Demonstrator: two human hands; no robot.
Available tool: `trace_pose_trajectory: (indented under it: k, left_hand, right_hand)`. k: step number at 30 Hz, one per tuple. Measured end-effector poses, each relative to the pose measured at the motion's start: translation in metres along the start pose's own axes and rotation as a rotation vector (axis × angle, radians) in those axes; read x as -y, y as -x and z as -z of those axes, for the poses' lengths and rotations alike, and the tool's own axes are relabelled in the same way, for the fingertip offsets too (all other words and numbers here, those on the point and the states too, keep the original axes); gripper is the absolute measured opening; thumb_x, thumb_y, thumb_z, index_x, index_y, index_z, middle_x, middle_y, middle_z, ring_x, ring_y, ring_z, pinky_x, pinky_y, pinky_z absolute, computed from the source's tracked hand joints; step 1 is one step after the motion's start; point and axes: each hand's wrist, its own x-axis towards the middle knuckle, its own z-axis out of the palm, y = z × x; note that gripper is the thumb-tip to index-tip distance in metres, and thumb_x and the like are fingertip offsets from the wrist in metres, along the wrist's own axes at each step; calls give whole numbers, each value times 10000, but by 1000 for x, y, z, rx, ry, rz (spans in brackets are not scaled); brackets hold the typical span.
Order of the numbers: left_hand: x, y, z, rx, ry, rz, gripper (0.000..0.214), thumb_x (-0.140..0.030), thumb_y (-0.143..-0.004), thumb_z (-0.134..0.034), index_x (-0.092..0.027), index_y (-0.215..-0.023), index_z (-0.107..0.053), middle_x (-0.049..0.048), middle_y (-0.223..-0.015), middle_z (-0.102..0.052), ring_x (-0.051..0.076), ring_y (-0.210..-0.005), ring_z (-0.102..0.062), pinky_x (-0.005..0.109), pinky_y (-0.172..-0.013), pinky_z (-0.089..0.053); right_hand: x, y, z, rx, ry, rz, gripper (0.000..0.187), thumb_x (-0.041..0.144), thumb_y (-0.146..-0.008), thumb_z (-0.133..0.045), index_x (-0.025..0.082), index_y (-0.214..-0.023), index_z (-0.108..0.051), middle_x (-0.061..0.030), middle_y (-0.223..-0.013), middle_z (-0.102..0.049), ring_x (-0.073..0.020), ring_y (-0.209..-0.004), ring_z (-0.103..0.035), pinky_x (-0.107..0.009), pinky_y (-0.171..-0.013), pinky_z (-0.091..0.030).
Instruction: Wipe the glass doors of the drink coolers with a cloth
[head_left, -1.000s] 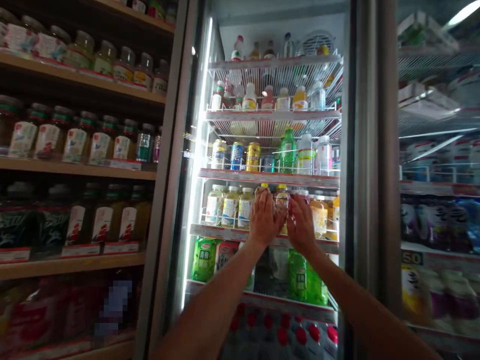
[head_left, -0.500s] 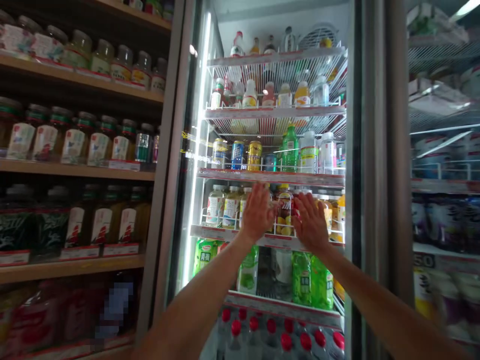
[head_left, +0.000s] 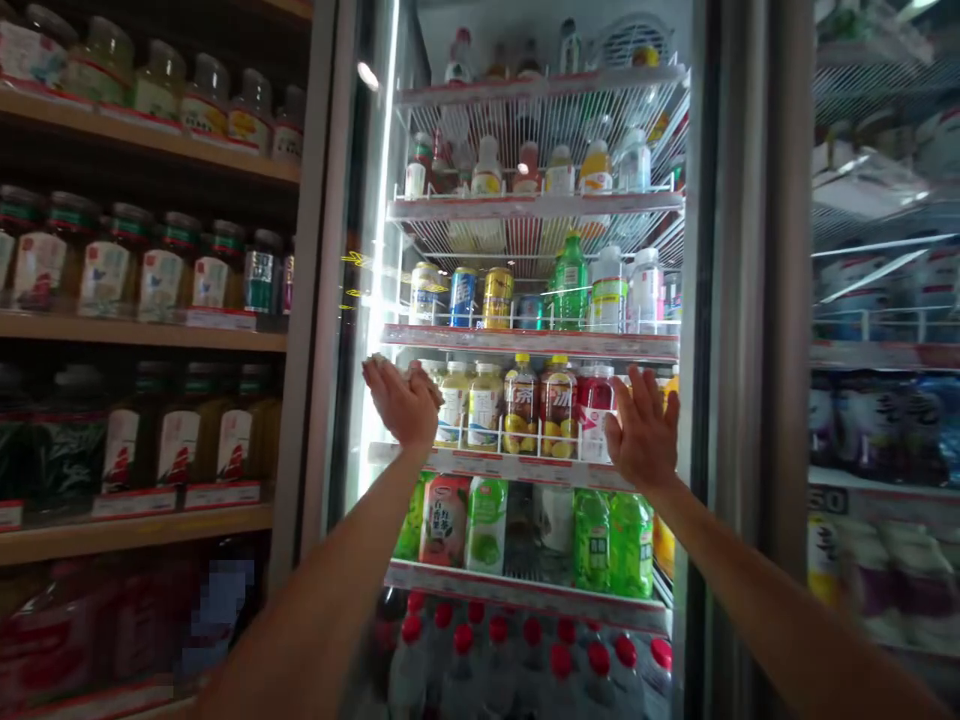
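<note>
I face an open drinks fridge with wire shelves (head_left: pixel 525 342) full of bottles and cans. My left hand (head_left: pixel 403 400) is flat with fingers stretched out, at the left end of the middle shelf row, over a pale bottle. My right hand (head_left: pixel 642 432) is spread open at the right end of that row, beside a red-labelled bottle (head_left: pixel 595 412). Between the hands stand yellow-capped fruit drink bottles (head_left: pixel 521 404) and pale tea bottles (head_left: pixel 485 404). Neither hand grips anything.
Wooden shelves (head_left: pixel 142 335) with jars and dark bottles stand to the left. Green bottles (head_left: pixel 611 540) fill the row below, red-capped water bottles (head_left: pixel 525 660) the bottom. A second fridge (head_left: pixel 877 350) with a glass door lies to the right, past the metal frame (head_left: pixel 750 300).
Both hands moved apart along the middle shelf: the left hand slid to the left end, the right hand to the right end, uncovering the bottles between them.
</note>
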Motion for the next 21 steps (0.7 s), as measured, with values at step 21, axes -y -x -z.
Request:
trace_pose_trajectory:
  k: [21]
  left_hand:
    - [-69, 48, -5, 359, 189, -633, 501, -283, -862, -387, -110, -1330, -339, 136, -1431, -343, 213, -1384, -165, 404, -1105, -263]
  right_hand:
    - [-6, 1, 1, -7, -5, 32, 532, 303, -879, -379, 201, -1395, -298, -110, -1451, -334, -241, -1371, -228, -489, -1091, -168]
